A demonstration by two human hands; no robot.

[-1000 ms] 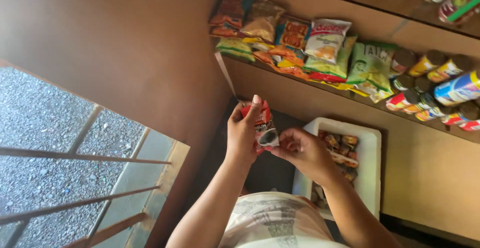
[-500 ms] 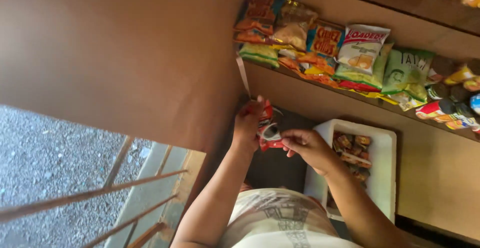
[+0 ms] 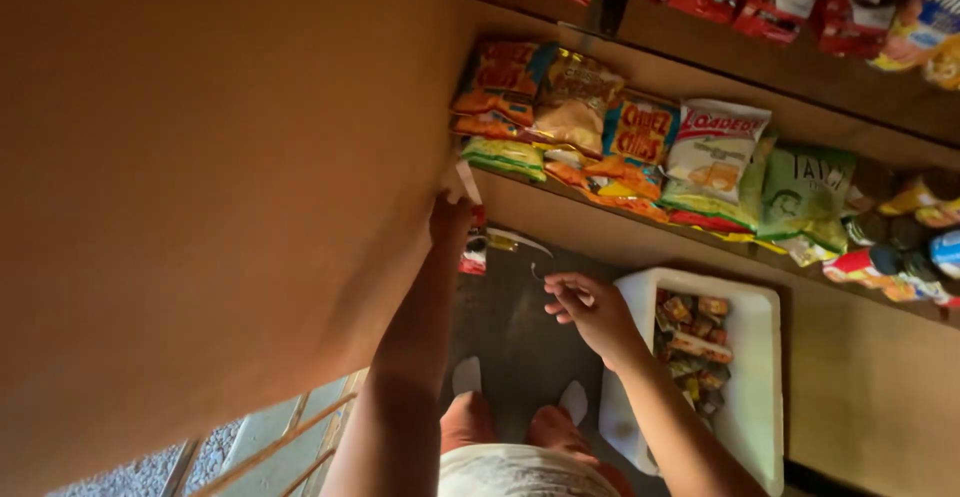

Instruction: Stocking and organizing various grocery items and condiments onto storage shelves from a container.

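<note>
My left hand (image 3: 450,225) grips a small red packet (image 3: 473,253) at frame centre — my right hand (image 3: 590,309), fingers loosely curled, empty, hovers beside the white tray (image 3: 760,397) of sweets.

Wooden shelf (image 3: 640,227): row of snack bags (image 3: 640,137) in orange, white and green, leaning together; cans and jars (image 3: 900,247) at right end. Dark floor (image 3: 510,327) below: white tray (image 3: 760,357) holding small wrapped sweets (image 3: 695,342).
</note>
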